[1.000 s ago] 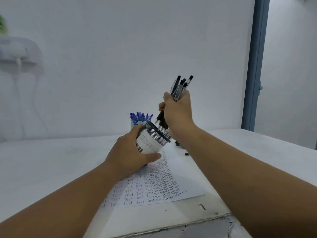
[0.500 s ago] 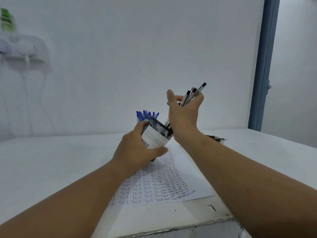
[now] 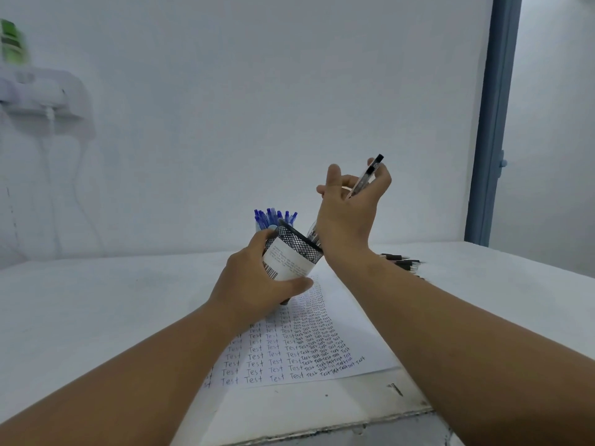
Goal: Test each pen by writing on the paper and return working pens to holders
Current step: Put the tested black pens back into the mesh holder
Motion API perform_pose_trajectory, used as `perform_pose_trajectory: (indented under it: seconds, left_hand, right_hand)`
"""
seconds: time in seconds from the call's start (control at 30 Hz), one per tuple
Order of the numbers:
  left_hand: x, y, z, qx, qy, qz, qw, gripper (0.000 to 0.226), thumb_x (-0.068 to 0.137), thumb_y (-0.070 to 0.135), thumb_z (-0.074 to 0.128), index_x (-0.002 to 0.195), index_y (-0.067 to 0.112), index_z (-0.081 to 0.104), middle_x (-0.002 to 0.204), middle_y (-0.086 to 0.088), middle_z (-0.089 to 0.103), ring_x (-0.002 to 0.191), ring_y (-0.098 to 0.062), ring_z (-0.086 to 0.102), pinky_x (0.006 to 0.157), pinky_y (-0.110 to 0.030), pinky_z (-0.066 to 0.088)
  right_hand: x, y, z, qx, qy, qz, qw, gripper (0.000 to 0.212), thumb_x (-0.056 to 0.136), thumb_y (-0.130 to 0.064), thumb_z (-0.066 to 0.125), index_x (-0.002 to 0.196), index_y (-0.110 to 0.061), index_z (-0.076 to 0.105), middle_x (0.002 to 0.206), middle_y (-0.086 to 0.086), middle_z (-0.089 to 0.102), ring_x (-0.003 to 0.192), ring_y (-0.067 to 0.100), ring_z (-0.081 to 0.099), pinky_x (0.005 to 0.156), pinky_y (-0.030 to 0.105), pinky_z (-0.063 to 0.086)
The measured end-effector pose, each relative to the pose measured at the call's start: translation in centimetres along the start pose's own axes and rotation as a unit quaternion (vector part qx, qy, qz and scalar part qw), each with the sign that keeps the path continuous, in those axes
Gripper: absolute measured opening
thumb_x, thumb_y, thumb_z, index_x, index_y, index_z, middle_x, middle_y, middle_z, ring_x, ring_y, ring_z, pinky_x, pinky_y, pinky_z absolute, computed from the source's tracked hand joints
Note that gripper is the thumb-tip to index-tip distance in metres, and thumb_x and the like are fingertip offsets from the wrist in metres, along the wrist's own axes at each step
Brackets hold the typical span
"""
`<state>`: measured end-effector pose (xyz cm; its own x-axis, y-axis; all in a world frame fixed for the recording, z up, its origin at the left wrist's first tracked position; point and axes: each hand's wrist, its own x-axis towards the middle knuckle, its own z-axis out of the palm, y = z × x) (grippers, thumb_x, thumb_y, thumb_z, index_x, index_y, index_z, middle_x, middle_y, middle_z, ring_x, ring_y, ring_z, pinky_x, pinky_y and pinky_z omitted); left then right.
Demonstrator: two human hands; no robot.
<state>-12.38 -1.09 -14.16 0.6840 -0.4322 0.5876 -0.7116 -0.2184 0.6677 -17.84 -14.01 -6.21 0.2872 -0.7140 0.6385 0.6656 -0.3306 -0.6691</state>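
Observation:
My left hand [image 3: 257, 284] grips a black mesh pen holder [image 3: 294, 252] with a white label, tilted to the right above the paper [image 3: 299, 346]. My right hand [image 3: 349, 214] is raised just above the holder's mouth and holds a black-capped clear pen [image 3: 367, 175] between thumb and fingers, its cap pointing up and right. Pen ends show inside the holder behind my right wrist. The paper lies on the white table and is covered with rows of the handwritten word "Test". Behind the mesh holder stands another holder full of blue pens [image 3: 275, 217].
A pile of loose black pens [image 3: 401, 262] lies on the table right of my right forearm. The white table's front edge [image 3: 322, 432] is close to me. A blue door frame [image 3: 492, 123] rises at the right, and a white wall shelf [image 3: 35, 98] hangs at the left.
My right hand held a bunch of black pens a second ago; now only one shows in its fingers, and the bunch has dropped into the tilted holder. The view shifted slightly.

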Motion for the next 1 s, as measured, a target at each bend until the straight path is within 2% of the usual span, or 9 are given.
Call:
perform_pose_trajectory:
  seconds: [0.13,0.3,0.43,0.47,0.5,0.53,0.63,0.8,1.0]
  left_hand:
    - [-0.1,0.2,0.0,-0.007,0.000,-0.002,1.000,0.095,0.059,0.049,0.092,0.140,0.040,0.043,0.102,0.015,0.067,0.080,-0.009,0.071,0.066,-0.032,0.063]
    - [-0.1,0.1,0.0,-0.011,0.008,-0.005,1.000,0.092,0.059,0.047,0.093,0.137,0.042,0.044,0.100,0.014,0.067,0.075,-0.007,0.072,0.064,-0.031,0.063]
    - [0.0,-0.1,0.0,-0.006,0.011,-0.008,1.000,0.091,0.059,0.048,0.092,0.136,0.041,0.045,0.100,0.014,0.068,0.076,-0.008,0.072,0.064,-0.032,0.063]
    - [0.0,-0.1,0.0,-0.007,0.010,-0.008,1.000,0.091,0.059,0.048,0.093,0.137,0.041,0.045,0.100,0.014,0.068,0.075,-0.008,0.072,0.064,-0.032,0.063]
    - [0.0,-0.2,0.0,-0.008,0.008,-0.007,1.000,0.092,0.059,0.048,0.092,0.137,0.041,0.045,0.101,0.014,0.068,0.075,-0.008,0.072,0.064,-0.033,0.063]
    - [0.0,-0.2,-0.1,-0.005,0.006,-0.005,1.000,0.093,0.058,0.050,0.092,0.137,0.041,0.044,0.101,0.013,0.068,0.075,-0.009,0.073,0.065,-0.034,0.063]
    - [0.0,-0.3,-0.1,0.012,0.005,-0.003,1.000,0.097,0.055,0.053,0.091,0.138,0.041,0.043,0.102,0.015,0.067,0.078,-0.010,0.072,0.070,-0.036,0.063]
    - [-0.2,-0.2,-0.2,0.045,0.005,0.021,0.999,0.093,0.055,0.057,0.089,0.135,0.046,0.042,0.100,0.018,0.066,0.079,-0.008,0.070,0.072,-0.036,0.063]
    - [-0.5,0.7,-0.1,0.105,0.019,0.088,0.990,0.091,0.058,0.055,0.086,0.135,0.049,0.039,0.105,0.020,0.064,0.089,-0.002,0.065,0.079,-0.036,0.059]
  right_hand:
    - [0.3,0.4,0.1,0.013,0.060,0.020,0.998,0.024,0.106,-0.043,0.039,0.120,-0.024,0.045,0.103,-0.010,0.064,0.086,0.013,0.063,0.075,0.026,0.046]
    - [0.9,1.6,-1.0,-0.171,0.060,0.066,0.981,0.043,0.101,-0.047,0.042,0.094,-0.013,0.068,0.080,-0.010,0.058,0.072,0.002,0.044,0.107,0.047,0.034]
    - [-0.2,2.2,-1.9,-0.106,-0.048,0.176,0.977,0.059,0.101,-0.055,0.038,0.118,-0.002,0.059,0.088,0.006,0.061,0.093,0.027,0.060,0.100,0.049,0.045]
    - [-0.4,2.3,-2.1,-0.070,-0.059,0.206,0.974,0.059,0.102,-0.054,0.037,0.125,-0.002,0.055,0.127,0.020,0.054,0.123,0.034,0.044,0.096,0.045,0.047]
    - [-0.6,2.3,-2.2,-0.044,-0.067,0.223,0.971,0.056,0.103,-0.052,0.037,0.131,-0.005,0.052,0.103,-0.014,0.047,0.090,0.007,0.039,0.087,0.037,0.044]
    - [-0.6,2.3,-2.3,-0.038,-0.075,0.231,0.969,0.051,0.104,-0.050,0.038,0.137,-0.013,0.049,0.118,0.004,0.063,0.100,0.020,0.056,0.085,0.036,0.041]
    - [-0.5,2.4,-3.1,-0.031,-0.085,0.211,0.973,0.038,0.106,-0.036,0.041,0.144,-0.039,0.034,0.112,-0.006,0.059,0.088,0.007,0.053,0.070,0.028,0.040]
    - [-1.0,2.4,-3.2,0.019,-0.098,0.189,0.977,0.019,0.097,-0.035,0.064,0.107,-0.018,0.065,0.093,-0.005,0.062,0.075,0.007,0.057,0.063,0.023,0.044]
    - [-1.5,2.9,-3.0,0.022,-0.093,0.208,0.973,0.052,0.072,-0.023,0.090,0.114,-0.028,0.060,0.107,0.005,0.062,0.089,0.019,0.068,0.080,0.040,0.062]
